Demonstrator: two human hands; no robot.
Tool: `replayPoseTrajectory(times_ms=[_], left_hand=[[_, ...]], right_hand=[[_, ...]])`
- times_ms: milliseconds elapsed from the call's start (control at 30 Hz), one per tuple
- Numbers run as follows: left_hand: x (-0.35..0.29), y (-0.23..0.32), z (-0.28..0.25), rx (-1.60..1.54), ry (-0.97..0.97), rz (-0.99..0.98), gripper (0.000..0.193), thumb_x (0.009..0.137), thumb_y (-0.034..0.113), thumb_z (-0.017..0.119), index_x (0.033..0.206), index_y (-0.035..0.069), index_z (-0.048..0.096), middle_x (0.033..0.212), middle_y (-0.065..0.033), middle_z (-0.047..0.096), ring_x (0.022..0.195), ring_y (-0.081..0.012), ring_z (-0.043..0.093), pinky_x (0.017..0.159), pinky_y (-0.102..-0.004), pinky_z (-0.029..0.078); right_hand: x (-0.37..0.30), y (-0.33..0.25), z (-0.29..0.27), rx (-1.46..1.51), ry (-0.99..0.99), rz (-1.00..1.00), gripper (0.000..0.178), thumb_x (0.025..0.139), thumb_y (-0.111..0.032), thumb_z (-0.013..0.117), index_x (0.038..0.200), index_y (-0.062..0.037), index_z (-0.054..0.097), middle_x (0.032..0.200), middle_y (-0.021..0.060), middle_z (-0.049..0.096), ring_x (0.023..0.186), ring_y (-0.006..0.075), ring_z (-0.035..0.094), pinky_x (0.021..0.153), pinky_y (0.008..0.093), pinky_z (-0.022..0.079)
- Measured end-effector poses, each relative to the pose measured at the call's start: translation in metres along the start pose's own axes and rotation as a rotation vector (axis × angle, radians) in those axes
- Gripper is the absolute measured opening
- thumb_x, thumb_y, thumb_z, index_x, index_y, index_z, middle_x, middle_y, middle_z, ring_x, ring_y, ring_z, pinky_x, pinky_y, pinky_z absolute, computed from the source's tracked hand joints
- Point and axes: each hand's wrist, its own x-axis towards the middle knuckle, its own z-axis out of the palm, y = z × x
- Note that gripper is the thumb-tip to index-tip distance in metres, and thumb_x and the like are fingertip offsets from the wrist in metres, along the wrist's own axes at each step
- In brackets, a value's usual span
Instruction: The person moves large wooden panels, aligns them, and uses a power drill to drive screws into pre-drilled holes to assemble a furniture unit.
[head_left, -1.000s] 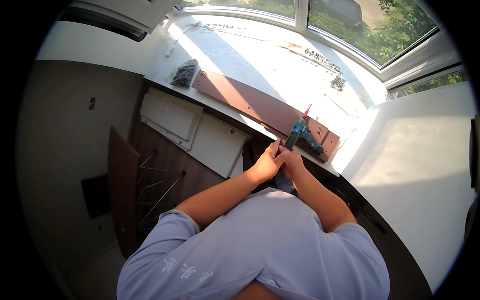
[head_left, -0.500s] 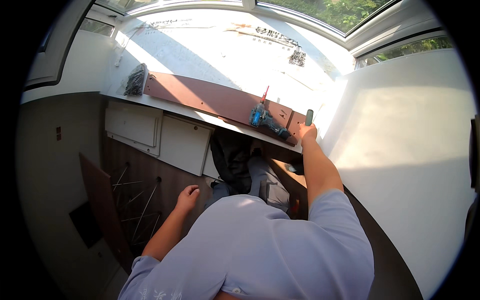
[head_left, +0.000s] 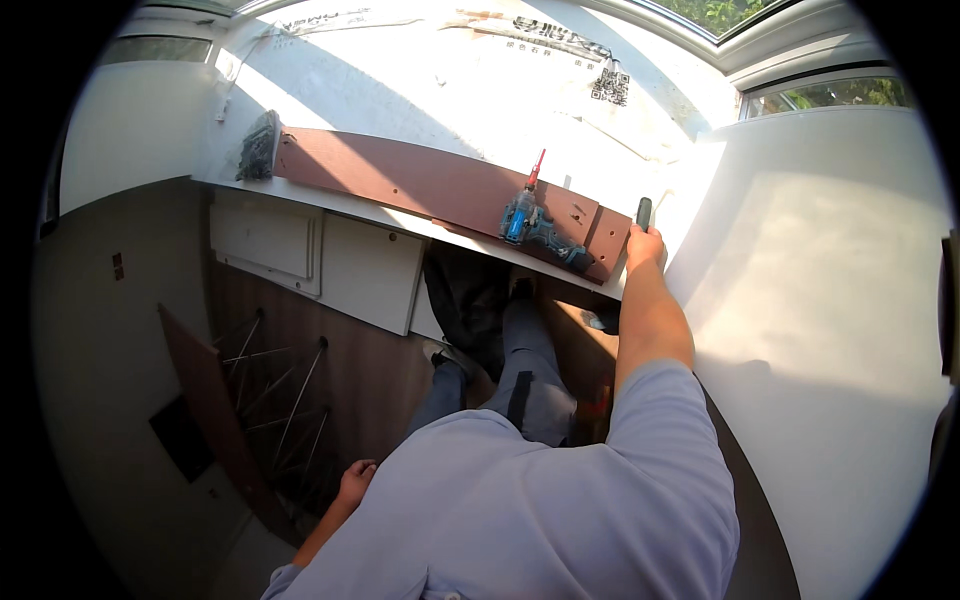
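My right hand (head_left: 646,247) is closed around a dark oblong tool (head_left: 643,212) at the right end of the white sill; its exact kind cannot be made out. Just left of that hand lies a short reddish-brown board piece (head_left: 611,236) with holes. A longer reddish-brown board (head_left: 400,178) runs leftward along the sill's front edge. On it rests a blue and black cordless driver (head_left: 520,218) with a red tip. Low beside my body, my left hand (head_left: 357,480) hangs with curled fingers and nothing visible in them, partly hidden by my shirt.
A clear bag of dark small parts (head_left: 258,150) sits at the board's left end. White panels (head_left: 365,270) lean below the sill. At the left, a brown panel (head_left: 205,385) stands by thin metal rods (head_left: 300,395). A black bag (head_left: 465,300) lies near my feet.
My left hand has drawn back toward my body and lower in view. My right hand stays at the sill's right end with the dark tool. The view has shifted, and my legs have changed position.
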Motion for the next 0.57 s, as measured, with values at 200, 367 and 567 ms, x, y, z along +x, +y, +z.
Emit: replayPoseTrajectory(times_ms=[200,367,567], left_hand=[[0.020,0.046,0.010,-0.025,-0.016,0.097,0.033,0.100,0.021,0.065,0.124,-0.002,0.068,0.108,-0.0093,0.074,0.097,-0.0150,0.069,0.087,-0.0298,0.055],[0.031,0.063,0.030,-0.265,-0.076,0.177,0.035,0.102,0.020,0.062,0.129,-0.003,0.063,0.111,-0.0093,0.073,0.099,-0.0138,0.069,0.089,-0.0282,0.054],[0.042,-0.003,0.023,-0.191,0.021,0.275,0.043,0.100,0.027,0.066,0.139,0.009,0.062,0.119,-0.0112,0.073,0.106,-0.0196,0.069,0.097,-0.0343,0.054]], right_hand=[[-0.015,0.059,-0.015,0.105,0.123,-0.012,0.042,0.091,-0.015,0.065,0.130,0.0011,0.064,0.123,0.0203,0.071,0.109,0.0316,0.069,0.097,0.0400,0.052],[-0.094,0.099,-0.045,-0.430,-0.057,-0.157,0.037,0.090,-0.021,0.063,0.123,-0.0068,0.070,0.121,0.0168,0.073,0.112,0.0347,0.069,0.100,0.0421,0.052],[-0.150,0.144,0.008,-0.669,-0.658,-0.370,0.017,0.090,-0.021,0.072,0.100,-0.0098,0.079,0.081,0.0109,0.074,0.057,0.0211,0.066,0.050,0.0394,0.051]])
